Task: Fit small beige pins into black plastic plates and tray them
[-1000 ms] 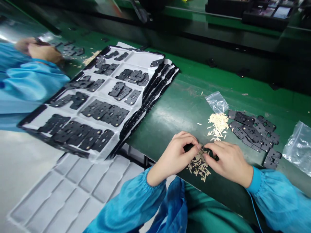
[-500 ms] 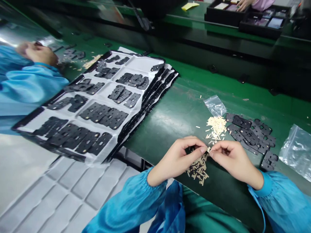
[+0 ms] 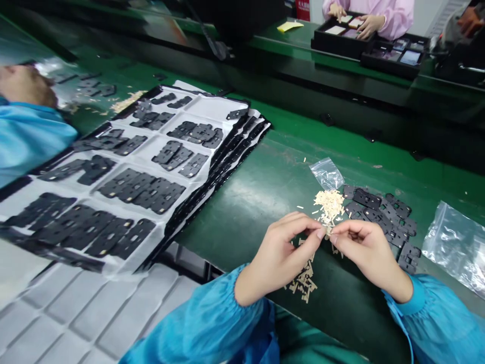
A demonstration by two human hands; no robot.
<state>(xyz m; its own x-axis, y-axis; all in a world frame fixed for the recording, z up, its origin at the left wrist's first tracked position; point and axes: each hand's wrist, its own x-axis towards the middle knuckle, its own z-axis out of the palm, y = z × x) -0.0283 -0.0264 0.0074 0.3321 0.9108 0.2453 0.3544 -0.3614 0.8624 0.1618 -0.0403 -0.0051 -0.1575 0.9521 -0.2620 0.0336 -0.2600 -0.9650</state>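
My left hand (image 3: pixel 290 250) and my right hand (image 3: pixel 361 247) meet fingertip to fingertip over the green table. Both are closed in a pinch on a small pale strip (image 3: pixel 328 230), partly hidden by the fingers. Just beyond them lies a heap of tiny cream-coloured pieces (image 3: pixel 329 203). Under and beside my left hand is a second pile of small beige strips (image 3: pixel 303 283), partly covered by the hand. Flat black plastic parts (image 3: pixel 390 212) with cut-outs lie in a loose pile behind my right hand.
A small clear zip bag (image 3: pixel 326 173) lies behind the cream heap, a larger clear bag (image 3: pixel 454 247) at right. Stacked trays (image 3: pixel 151 146) of black parts stand at left, beside a co-worker's blue sleeve (image 3: pixel 34 136). Across the bench, a person in pink handles black boxes (image 3: pixel 341 43).
The view has shifted a little, so the trays sit further left and more of the person in pink shows. My hands stay pinched together at nearly the same place.
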